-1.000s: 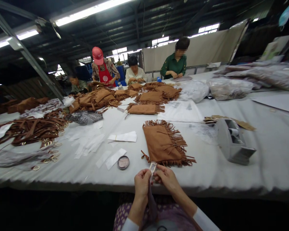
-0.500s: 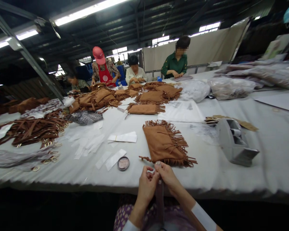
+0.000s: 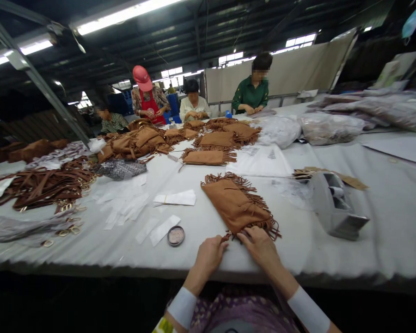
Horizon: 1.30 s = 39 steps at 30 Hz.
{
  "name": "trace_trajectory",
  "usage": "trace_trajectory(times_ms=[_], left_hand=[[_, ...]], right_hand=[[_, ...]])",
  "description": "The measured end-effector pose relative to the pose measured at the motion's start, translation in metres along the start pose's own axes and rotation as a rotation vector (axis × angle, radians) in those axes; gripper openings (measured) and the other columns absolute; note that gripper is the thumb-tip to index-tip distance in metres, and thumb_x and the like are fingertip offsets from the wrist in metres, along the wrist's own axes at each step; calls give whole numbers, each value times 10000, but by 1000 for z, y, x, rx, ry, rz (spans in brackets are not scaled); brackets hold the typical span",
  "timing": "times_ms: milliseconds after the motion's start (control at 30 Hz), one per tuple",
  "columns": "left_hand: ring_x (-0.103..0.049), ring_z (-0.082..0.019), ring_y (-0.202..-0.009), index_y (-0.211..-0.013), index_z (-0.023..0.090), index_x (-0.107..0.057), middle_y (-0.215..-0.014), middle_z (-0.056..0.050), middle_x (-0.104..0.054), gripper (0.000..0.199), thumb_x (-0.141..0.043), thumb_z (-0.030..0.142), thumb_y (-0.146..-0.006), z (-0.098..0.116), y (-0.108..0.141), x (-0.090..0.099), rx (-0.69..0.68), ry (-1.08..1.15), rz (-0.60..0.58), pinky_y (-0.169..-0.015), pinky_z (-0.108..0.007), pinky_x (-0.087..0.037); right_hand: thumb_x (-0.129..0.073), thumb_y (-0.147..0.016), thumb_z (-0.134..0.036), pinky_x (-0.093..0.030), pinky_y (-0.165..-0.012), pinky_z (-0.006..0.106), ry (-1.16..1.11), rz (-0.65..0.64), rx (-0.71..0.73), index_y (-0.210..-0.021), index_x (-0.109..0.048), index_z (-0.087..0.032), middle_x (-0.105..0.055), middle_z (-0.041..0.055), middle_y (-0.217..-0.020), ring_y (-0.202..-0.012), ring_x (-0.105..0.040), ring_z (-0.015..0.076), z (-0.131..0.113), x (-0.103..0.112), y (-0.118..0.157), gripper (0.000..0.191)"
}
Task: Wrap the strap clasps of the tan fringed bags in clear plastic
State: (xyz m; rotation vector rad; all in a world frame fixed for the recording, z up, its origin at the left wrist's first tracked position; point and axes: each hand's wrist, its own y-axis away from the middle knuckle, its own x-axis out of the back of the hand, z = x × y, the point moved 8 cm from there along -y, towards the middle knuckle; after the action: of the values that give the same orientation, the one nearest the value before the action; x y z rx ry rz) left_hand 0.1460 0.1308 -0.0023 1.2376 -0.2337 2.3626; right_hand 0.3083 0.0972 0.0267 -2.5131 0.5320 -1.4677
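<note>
Where a small clear piece was pinched between both hands above the table edge a second ago, the left hand (image 3: pixel 210 255) and right hand (image 3: pixel 261 247) are now laid on the near corner of the brown fringed bag (image 3: pixel 236 206), fingers curled onto its fringe. The bag is seen on the white table (image 3: pixel 384 208), skewed leftward, between a round tin (image 3: pixel 176 235) and a grey tape dispenser (image 3: pixel 334 206); handling is judged to have passed to the bag.

White table (image 3: pixel 384 194), fringed brown bags (image 3: pixel 234 203)

Tan matt suede-like fringed pouch (image 3: pixel 234 206); white matt cloth-covered desk (image 3: pixel 384 208); small round shiny metal tin (image 3: pixel 176 236); smooth grey plastic tape dispenser (image 3: pixel 334 206).
</note>
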Motion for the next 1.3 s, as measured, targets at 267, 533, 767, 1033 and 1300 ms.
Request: trace_trajectory(times_ms=[267, 533, 767, 1033, 1300], left_hand=[[-469, -92, -449, -802, 156, -594, -567, 22, -563, 413, -479, 551, -767, -13, 22, -29, 347, 992, -98, -473, -230, -375], [-561, -119, -479, -709, 143, -617, -540, 6, -597, 357, -652, 493, -642, -3, 31, -33, 379, 1172, 34, -522, -264, -483], [-580, -106, -536, -812, 100, -674, -654, -42, -677, 295, -649, 356, -667, -7, 40, -42, 469, 1329, 41, -546, -228, -472], [-587, -223, -895, -982, 183, -690, -904, -87, -686, 246, -485, 238, -858, -21, 52, 37, 132, 270, 509, -853, -401, -457], [-464, -300, -1089, -1208, 222, -579, -1315, -142, -492, 353, -470, 318, -886, -84, 56, 84, 252, -500, 657, -897, -476, -401]], right_hand=[[-381, -859, -487, -383, -559, 297, -426, -277, -271, -659, -655, -178, -632, 60, -581, -554, -552, 186, -22, -36, 29, 459], [-534, -680, -513, -378, -503, 268, -612, -363, -423, -593, -611, -166, -618, 29, -539, -523, -546, 173, -26, -60, 18, 366], [-499, -677, -460, -364, -462, 256, -625, -394, -428, -538, -559, -190, -554, 2, -455, -455, -513, 150, -30, -59, 19, 310], [-470, -675, -385, -373, -425, 242, -599, -420, -408, -712, -644, -168, -581, -1, -471, -417, -522, 148, -26, -66, 19, 281], [-477, -679, -428, -361, -400, 261, -614, -406, -417, -802, -652, -157, -563, 2, -468, -385, -485, 149, -21, -69, 18, 346]])
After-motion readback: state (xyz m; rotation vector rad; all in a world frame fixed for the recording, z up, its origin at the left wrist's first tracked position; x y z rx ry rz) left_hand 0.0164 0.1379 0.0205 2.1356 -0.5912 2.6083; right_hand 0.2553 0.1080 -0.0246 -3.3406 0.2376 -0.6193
